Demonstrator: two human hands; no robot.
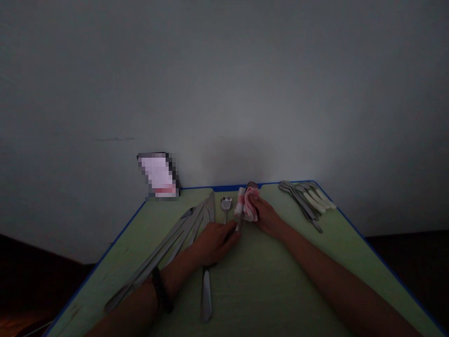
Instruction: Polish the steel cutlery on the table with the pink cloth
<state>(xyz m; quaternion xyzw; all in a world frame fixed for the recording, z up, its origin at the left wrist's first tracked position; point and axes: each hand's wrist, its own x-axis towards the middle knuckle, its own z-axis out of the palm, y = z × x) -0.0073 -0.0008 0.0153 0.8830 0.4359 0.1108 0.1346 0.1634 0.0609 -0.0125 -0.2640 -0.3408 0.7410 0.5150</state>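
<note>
Wiping seems in hand. Left fingers (231,239) pinched on a utensil (251,185) near its handle; right fingers (256,203) closed round pink-white cloth (249,206) wrapping it, tip poking out beyond them. Next stroke probably wants steady left hold, cloth pressure.

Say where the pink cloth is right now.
In the head view, the pink cloth is just right of centre, near the far edge of the table, in the right hand and against the spoon held by the left hand.
</note>
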